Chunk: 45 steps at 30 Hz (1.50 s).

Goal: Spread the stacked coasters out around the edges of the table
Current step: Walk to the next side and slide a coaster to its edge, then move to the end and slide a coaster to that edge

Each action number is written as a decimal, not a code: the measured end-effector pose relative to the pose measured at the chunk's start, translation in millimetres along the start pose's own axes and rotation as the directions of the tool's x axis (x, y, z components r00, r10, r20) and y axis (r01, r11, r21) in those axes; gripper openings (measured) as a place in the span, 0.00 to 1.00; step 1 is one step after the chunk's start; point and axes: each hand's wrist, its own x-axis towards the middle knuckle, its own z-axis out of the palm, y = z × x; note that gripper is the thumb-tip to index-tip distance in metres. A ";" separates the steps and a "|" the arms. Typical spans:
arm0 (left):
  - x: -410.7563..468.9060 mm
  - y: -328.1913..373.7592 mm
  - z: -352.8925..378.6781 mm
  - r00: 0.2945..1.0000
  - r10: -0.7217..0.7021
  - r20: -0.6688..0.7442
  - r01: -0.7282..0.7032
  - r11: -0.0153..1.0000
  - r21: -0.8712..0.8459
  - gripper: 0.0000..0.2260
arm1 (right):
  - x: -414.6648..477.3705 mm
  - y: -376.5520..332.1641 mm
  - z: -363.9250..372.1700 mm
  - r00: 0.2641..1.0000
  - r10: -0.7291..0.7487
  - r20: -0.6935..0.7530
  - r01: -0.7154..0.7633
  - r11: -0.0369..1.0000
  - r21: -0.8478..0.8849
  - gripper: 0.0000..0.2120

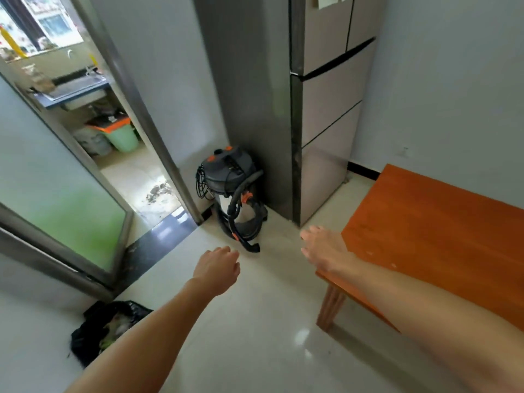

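Note:
An orange-brown wooden table (442, 222) fills the right side of the view, its near-left corner and one leg showing. No coasters are visible on the part of its top that I see. My right hand (323, 248) hovers over that corner, fingers stretched out and apart, holding nothing. My left hand (218, 269) hangs over the floor to the left of the table, fingers loosely curled, with nothing in it.
A grey and orange canister vacuum (234, 191) with a black hose stands on the floor beside a tall steel fridge (320, 109). An open doorway (119, 129) on the left leads to a kitchen. A black rubbish bag (107, 330) lies on the tiled floor at lower left.

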 end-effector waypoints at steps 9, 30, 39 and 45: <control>109.1 -43.4 -1.7 0.990 0.138 0.014 -0.137 0.990 -0.039 0.12 | 111.1 10.7 10.1 0.994 0.093 0.053 -0.092 0.996 -0.023 0.12; 506.3 7.0 -41.0 0.750 0.648 0.133 -0.659 0.748 0.075 0.12 | 290.4 194.9 3.1 0.793 0.584 0.170 -0.587 0.809 -0.043 0.15; 635.0 122.2 -47.7 0.390 0.904 0.175 -0.919 0.393 0.015 0.11 | 261.8 261.6 4.4 0.385 0.904 0.184 -0.921 0.388 0.017 0.14; 638.2 222.5 -46.3 0.094 0.973 0.212 -0.995 0.095 0.006 0.10 | 201.3 262.9 11.7 0.110 0.970 0.218 -0.993 0.096 0.075 0.15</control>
